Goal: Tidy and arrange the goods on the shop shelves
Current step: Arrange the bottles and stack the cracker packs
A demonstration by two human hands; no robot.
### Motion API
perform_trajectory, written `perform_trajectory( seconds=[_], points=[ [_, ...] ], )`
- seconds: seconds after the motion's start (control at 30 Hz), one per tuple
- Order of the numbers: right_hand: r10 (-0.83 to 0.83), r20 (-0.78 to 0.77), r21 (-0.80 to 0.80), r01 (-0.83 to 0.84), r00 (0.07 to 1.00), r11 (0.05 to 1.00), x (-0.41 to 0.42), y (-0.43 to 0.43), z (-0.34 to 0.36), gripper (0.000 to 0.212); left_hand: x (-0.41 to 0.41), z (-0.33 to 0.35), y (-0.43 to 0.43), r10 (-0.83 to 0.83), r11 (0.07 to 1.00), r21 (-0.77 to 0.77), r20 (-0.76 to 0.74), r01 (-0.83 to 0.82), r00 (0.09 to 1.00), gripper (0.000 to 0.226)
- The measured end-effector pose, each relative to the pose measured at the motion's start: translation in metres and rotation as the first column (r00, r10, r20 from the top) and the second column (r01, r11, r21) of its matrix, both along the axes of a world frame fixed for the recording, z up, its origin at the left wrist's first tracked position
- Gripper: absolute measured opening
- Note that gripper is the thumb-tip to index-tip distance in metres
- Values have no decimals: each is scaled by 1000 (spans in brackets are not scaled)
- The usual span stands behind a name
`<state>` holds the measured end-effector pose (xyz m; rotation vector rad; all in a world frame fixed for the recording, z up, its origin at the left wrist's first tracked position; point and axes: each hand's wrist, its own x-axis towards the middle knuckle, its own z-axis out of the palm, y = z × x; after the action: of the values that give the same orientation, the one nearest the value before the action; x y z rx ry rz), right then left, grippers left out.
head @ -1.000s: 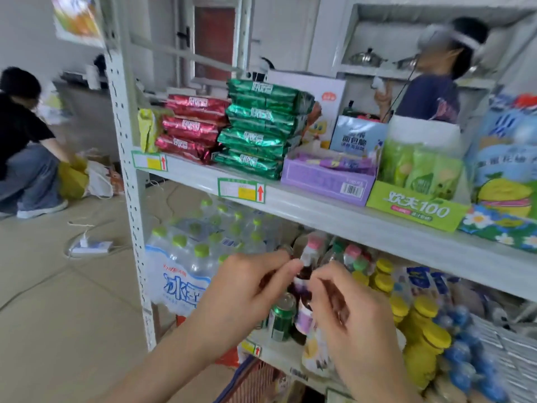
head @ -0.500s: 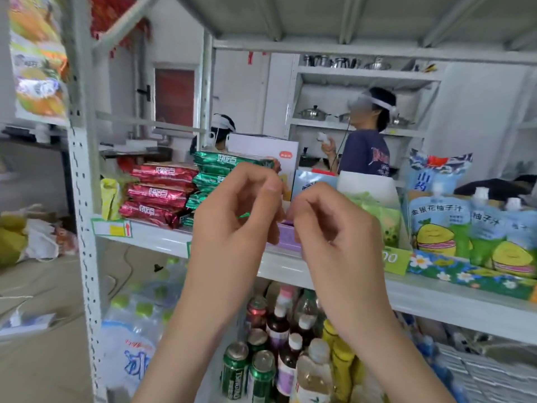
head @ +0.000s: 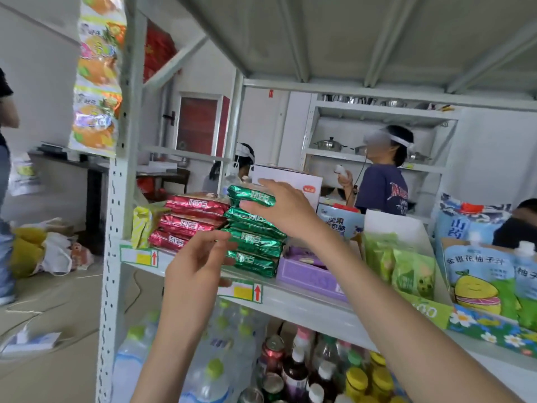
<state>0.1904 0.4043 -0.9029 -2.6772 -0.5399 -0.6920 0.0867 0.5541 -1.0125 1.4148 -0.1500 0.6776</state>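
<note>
Green packet stack at shelf front edge, long sides facing out. Right hand nearer: fingers over, thumb under top green packet. Left hand loose, fingers apart, just before stack's lower packets.

open headroom above green packet stack under upper shelf, red packet stack against its left, purple box just beside its right, white box behind

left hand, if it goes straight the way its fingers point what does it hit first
The left hand points right at the green stack, so it would likely meet its lower packs first. Depth is unclear, though the fingertips look close.
</note>
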Motion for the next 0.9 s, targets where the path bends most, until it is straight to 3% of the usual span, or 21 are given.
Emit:
perform_trajectory(
  seconds=[0.13,0.2,0.3,0.4,0.53,0.7,0.8,0.9],
  points=[
    [115,198,138,-143,974,980,-1,2,-17,45,7,-7,12,-39,998,-47,-89,35,995,17],
    [122,313,131,-170,942,977,-5,4,-27,37,5,-4,13,-69,994,-96,-112,58,991,17],
    [140,518,193,-274,844,942,-14,3,-41,42,1,3,7,-148,984,-120,-148,131,978,23],
    [110,653,253,-353,749,901,-29,-8,-54,55,-3,11,-4,-350,932,-183,-234,312,907,38],
    [110,666,192,-312,738,931,-46,-12,-64,37,-6,17,-19,-493,858,-309,-265,411,829,58],
    [160,698,190,-395,698,899,-66,-17,-78,28,-9,15,-25,-596,742,-476,-146,473,789,82],
    [187,699,187,-429,690,884,-81,-22,-94,26,-9,13,-25,-600,710,-516,-87,480,795,76],
    [233,664,158,-438,711,885,-89,-21,-103,19,-3,8,-27,-516,736,-543,-64,403,854,61]
  ],
)
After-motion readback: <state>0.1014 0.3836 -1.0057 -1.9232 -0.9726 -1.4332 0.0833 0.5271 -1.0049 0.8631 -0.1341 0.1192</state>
